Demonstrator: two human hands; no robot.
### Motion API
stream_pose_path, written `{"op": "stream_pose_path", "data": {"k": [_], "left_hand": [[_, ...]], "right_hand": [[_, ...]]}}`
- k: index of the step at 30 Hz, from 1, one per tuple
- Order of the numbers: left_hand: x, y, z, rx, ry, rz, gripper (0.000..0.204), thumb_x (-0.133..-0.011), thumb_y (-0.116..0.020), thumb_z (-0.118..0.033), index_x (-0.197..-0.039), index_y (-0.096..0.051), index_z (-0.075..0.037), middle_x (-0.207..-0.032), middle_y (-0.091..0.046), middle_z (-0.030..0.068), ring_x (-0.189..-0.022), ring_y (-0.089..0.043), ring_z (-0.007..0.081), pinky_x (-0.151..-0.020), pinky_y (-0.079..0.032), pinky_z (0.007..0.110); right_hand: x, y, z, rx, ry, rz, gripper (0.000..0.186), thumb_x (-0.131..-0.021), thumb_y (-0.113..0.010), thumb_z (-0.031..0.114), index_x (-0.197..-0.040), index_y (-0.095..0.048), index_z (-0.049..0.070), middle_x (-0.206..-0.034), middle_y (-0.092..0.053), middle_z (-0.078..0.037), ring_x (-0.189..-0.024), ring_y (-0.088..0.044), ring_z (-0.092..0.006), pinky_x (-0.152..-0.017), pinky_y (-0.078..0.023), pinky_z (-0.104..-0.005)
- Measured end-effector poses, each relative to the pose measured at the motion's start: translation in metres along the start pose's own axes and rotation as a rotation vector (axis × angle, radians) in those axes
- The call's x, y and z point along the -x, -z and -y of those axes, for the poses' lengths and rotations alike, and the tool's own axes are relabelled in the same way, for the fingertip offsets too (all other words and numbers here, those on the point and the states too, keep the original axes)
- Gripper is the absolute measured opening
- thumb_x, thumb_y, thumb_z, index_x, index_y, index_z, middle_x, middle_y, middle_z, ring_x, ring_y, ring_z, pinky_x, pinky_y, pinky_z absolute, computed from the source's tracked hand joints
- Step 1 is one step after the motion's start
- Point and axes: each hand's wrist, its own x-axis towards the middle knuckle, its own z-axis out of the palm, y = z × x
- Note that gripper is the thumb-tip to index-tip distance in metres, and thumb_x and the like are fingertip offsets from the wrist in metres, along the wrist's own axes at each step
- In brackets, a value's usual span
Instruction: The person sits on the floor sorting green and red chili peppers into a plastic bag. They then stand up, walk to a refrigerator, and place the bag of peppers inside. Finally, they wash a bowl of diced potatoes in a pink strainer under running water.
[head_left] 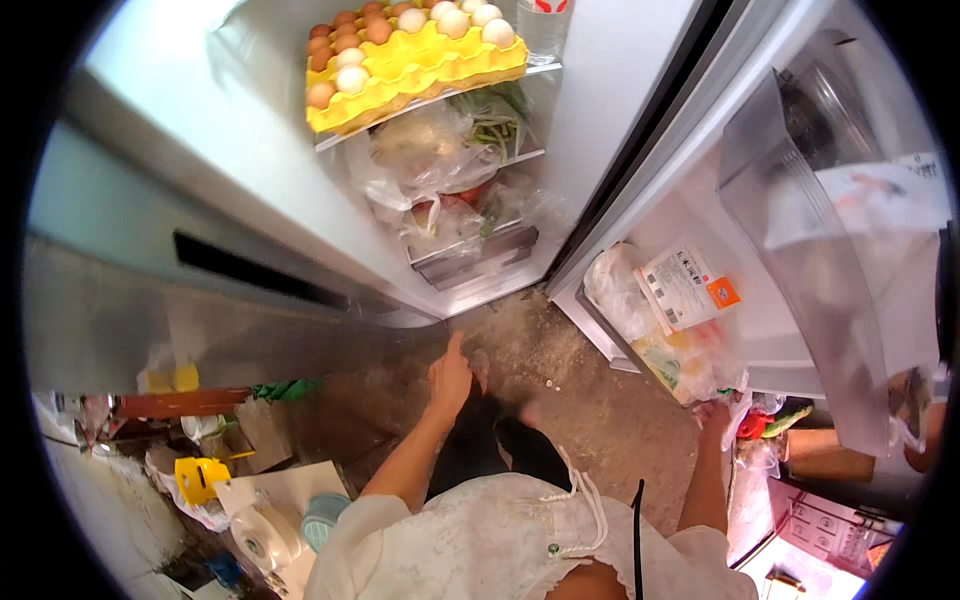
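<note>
My left hand hangs below the fridge opening, index finger stretched out, holding nothing. My right hand is closed at the lower edge of the right door beside a plastic bag, partly hidden. That door's shelf holds bagged items and a white labelled packet. Inside the open fridge, a yellow egg tray with several brown and white eggs sits above bagged greens and other bagged food. A clear bottle stands beside the eggs.
At left is a metallic panel. Below it are a yellow plastic item, a beige appliance and a teal container. The concrete floor lies under the doors. Boxes and bags crowd the lower right.
</note>
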Motion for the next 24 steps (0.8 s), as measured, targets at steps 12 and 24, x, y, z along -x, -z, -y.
{"op": "stream_pose_path", "data": {"k": [12, 24], "left_hand": [[0.173, -0.023, 0.041, 0.159, 0.089, -0.163, 0.044, -0.082, -0.047, -0.002, -0.125, -0.049, -0.007, -0.136, -0.039, 0.0258, -0.11, -0.051, 0.0434, -0.094, -0.044, 0.048], [0.428, 0.0, 0.125, 0.345, 0.436, -0.405, 0.037, -0.069, -0.061, -0.001, -0.106, -0.06, -0.007, -0.104, -0.061, 0.018, -0.098, -0.059, 0.0365, -0.086, -0.048, 0.042]], "right_hand": [[-0.023, -0.01, 0.105, -0.174, 0.147, 0.014, 0.046, -0.088, -0.046, 0.043, -0.12, -0.05, 0.01, -0.12, -0.054, -0.01, -0.107, -0.053, -0.0264, -0.088, -0.048, -0.0402], [0.023, -0.039, 0.062, 0.084, -0.211, 0.632, 0.048, -0.081, -0.05, 0.053, -0.102, -0.06, 0.011, -0.085, -0.063, -0.007, -0.06, -0.057, -0.0239, -0.051, -0.046, -0.0356]]}}
